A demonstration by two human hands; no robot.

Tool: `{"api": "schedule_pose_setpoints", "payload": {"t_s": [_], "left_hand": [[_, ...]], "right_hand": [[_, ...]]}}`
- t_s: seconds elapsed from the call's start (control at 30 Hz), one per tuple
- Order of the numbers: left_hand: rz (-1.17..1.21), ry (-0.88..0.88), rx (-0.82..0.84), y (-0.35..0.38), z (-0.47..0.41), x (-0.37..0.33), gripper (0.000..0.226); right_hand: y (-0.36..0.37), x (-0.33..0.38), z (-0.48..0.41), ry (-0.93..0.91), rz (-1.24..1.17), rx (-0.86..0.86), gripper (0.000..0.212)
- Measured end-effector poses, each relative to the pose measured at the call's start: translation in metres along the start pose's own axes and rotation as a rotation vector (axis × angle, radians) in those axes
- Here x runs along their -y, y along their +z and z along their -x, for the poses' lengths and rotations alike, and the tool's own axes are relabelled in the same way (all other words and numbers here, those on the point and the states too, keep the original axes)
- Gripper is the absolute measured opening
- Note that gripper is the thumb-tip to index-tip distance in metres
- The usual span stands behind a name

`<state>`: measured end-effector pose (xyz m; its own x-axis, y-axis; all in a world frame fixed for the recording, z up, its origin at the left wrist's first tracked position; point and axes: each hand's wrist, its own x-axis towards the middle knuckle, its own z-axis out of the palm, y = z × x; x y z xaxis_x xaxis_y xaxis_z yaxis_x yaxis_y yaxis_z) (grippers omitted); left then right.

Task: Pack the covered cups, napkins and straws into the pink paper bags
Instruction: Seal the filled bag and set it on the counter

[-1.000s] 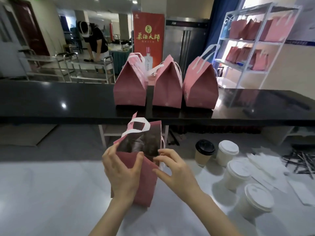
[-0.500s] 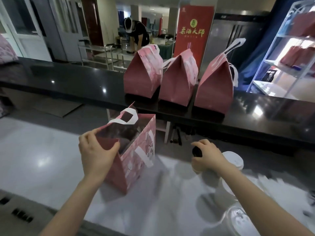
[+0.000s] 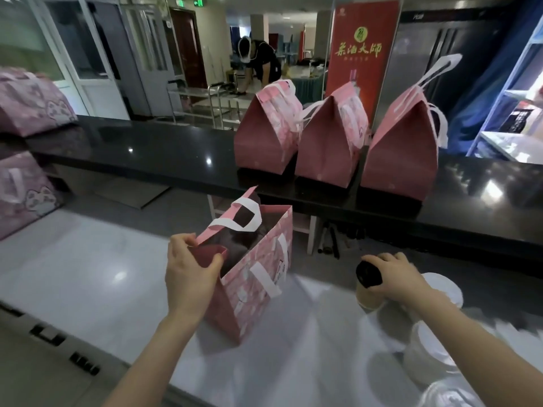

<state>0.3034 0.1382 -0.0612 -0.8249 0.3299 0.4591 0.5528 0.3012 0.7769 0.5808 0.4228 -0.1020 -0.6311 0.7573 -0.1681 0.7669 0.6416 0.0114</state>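
Observation:
An open pink paper bag [image 3: 252, 286] with white handles stands on the white counter [image 3: 88, 277]. My left hand [image 3: 188, 277] pinches its near rim and holds the mouth open; the inside is dark. To the right, my right hand [image 3: 393, 274] is closed over the top of a black-lidded cup [image 3: 368, 286], which is lifted and tilted above the counter. White-lidded cups [image 3: 432, 351] stand below and behind my right forearm, partly hidden by it.
Three closed pink bags [image 3: 332, 142] stand in a row on the black raised ledge [image 3: 176, 154] behind. More pink bags [image 3: 26, 104] lie at the far left. A person bends over a table in the background. A shelf rack is at the far right.
My right hand left the bag's rim, moved right and took hold of the black-lidded cup, lifting it slightly. My left hand kept hold of the bag. The view has swung left.

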Motion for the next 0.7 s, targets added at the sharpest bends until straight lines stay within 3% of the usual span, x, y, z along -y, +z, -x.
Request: {"api": "schedule_pose_setpoints", "payload": {"t_s": [0.13, 0.33, 0.47, 0.57, 0.7], "left_hand": [[-0.04, 0.078, 0.04, -0.002, -0.005, 0.003, 0.035], [-0.141, 0.049, 0.184, -0.001, -0.016, 0.003, 0.019], [-0.148, -0.018, 0.319, 0.0, -0.019, -0.001, 0.052], [-0.158, 0.052, 0.415, -0.003, -0.024, 0.002, 0.079], [-0.16, 0.166, 0.502, -0.01, -0.031, 0.008, 0.093]], "right_hand": [[-0.007, 0.017, 0.009, -0.036, -0.013, -0.053, 0.078], [-0.055, 0.062, 0.034, -0.215, -0.325, -0.234, 0.078], [-0.105, 0.092, 0.053, -0.359, -0.444, -0.393, 0.078], [-0.142, 0.111, 0.07, -0.446, -0.499, -0.5, 0.078], [-0.173, 0.133, 0.09, -0.539, -0.543, -0.555, 0.076]]}}
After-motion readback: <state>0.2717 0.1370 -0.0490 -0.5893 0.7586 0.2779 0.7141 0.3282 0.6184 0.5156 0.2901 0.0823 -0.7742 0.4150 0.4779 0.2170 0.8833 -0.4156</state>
